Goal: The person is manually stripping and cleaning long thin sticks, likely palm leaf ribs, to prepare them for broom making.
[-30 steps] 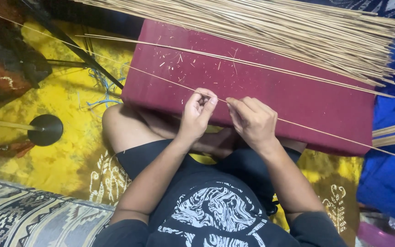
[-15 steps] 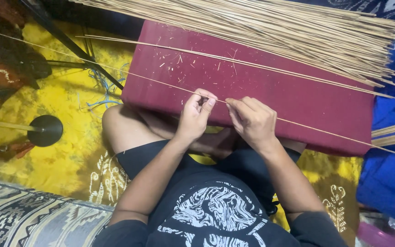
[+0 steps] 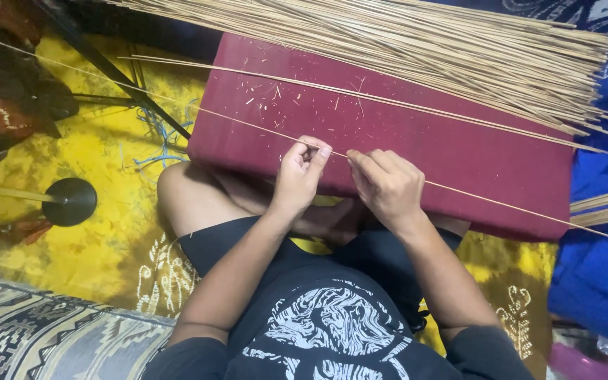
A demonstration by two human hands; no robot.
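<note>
Thin stick (image 3: 248,124) stretched slantwise over the near edge of the maroon cushion (image 3: 459,148), one end running out above the yellow cloth (image 3: 100,155), the other out toward the blue cloth (image 3: 599,274). Pinched at mid-length by both hands, just apart from each other: left hand (image 3: 302,172) with thumb and forefinger closed narrow on it, right hand (image 3: 388,186) with fingers curled shut around it, knuckles up. Judged to be mid-way through working a single stick, probably scraping or stripping it (small pale flecks scattered over the cushion point that way, though whether a blade sits in either hand cannot be told). Large bundle of like sticks (image 3: 423,42) lying across the far side of the cushion, well apart from the hands; a loose pair of sticks (image 3: 388,102) between bundle and hands. Black round base (image 3: 70,200) off to the left on the yellow cloth. Next move, as a judgement: calls for a firm hold at one hand and an even, light slide at the other along the length, keeping the stick flat to the cushion so as not to snap or bow it.
</note>
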